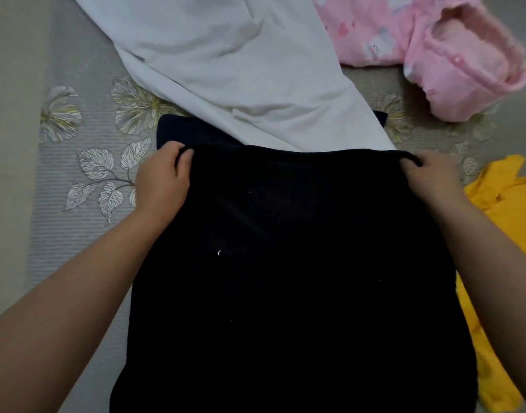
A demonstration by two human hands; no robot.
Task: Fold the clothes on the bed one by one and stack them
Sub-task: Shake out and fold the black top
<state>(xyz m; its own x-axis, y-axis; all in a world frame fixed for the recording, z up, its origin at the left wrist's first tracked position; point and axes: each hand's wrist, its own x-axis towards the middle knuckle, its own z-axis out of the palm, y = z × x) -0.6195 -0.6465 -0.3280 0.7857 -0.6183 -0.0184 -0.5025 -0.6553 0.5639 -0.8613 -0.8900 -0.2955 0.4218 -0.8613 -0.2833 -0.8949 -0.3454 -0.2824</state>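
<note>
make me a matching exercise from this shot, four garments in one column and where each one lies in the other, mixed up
Things:
1. dark garment
2. white garment
3. pink garment
4. yellow garment

Places:
A. far right corner of the bed
B. in the middle, a top corner gripped by each hand
C. right edge, beside the right forearm
D. spread across the far side, its near edge over dark cloth

Pairs: 1-B, 2-D, 3-A, 4-C

The left hand and right hand grip it.
</note>
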